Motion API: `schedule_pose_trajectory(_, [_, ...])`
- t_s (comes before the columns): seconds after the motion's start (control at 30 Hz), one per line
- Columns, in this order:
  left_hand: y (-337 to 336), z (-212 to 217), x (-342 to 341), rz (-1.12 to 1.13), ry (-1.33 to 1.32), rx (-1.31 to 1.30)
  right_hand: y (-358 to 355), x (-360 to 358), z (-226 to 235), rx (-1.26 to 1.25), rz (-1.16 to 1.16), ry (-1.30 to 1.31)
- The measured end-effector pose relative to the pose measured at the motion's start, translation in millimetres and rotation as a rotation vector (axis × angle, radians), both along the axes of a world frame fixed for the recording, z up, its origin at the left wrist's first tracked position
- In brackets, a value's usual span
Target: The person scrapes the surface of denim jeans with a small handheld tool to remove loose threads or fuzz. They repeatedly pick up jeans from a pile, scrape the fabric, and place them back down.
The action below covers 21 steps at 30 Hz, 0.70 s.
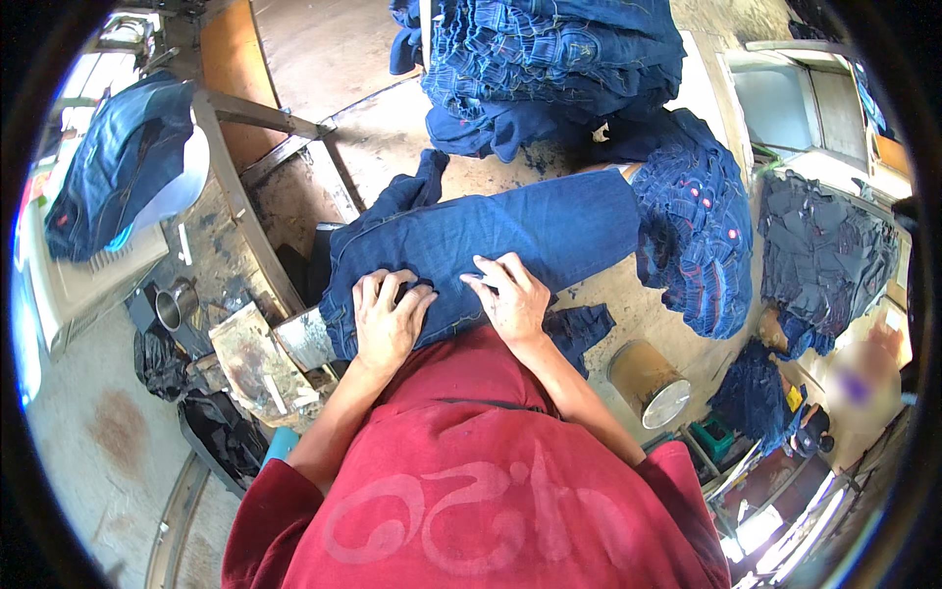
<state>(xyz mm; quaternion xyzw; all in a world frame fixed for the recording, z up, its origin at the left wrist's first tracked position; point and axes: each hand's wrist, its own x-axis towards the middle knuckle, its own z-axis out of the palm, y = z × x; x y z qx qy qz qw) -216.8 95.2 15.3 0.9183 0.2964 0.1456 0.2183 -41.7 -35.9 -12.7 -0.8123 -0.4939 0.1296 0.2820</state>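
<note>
A pair of dark blue jeans (491, 240) lies flat across a worn work table (392, 128) in front of me. My left hand (388, 319) rests on the near edge of the jeans, its fingers curled and pinching a bit of the cloth. Beside it, my right hand (510, 294) presses on the same edge, with a small pale object held between its fingertips. The two hands are a short gap apart, both over the waist end of the jeans.
A tall stack of folded jeans (549, 59) stands at the table's far side, another pile (697, 226) to the right. A metal cup (177, 304) sits at the left, a round tin (648, 383) at the lower right. More jeans (123, 167) lie on a white machine at left.
</note>
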Motion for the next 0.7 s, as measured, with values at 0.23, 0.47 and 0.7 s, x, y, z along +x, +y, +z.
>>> schedule_pose_trajectory(0.23, [-25, -34, -22, 0.046, 0.085, 0.06, -12, 26, -7, -0.068, 0.075, -0.262])
schedule_pose_trajectory(0.47, [-51, -19, -18, 0.171, 0.087, 0.103, -33, 35, 19, -0.056, 0.006, 0.145])
schedule_pose_trajectory(0.7, [-67, 4, -16, 0.226, 0.05, 0.182, -1, 31, 19, -0.31, 0.026, 1.032])
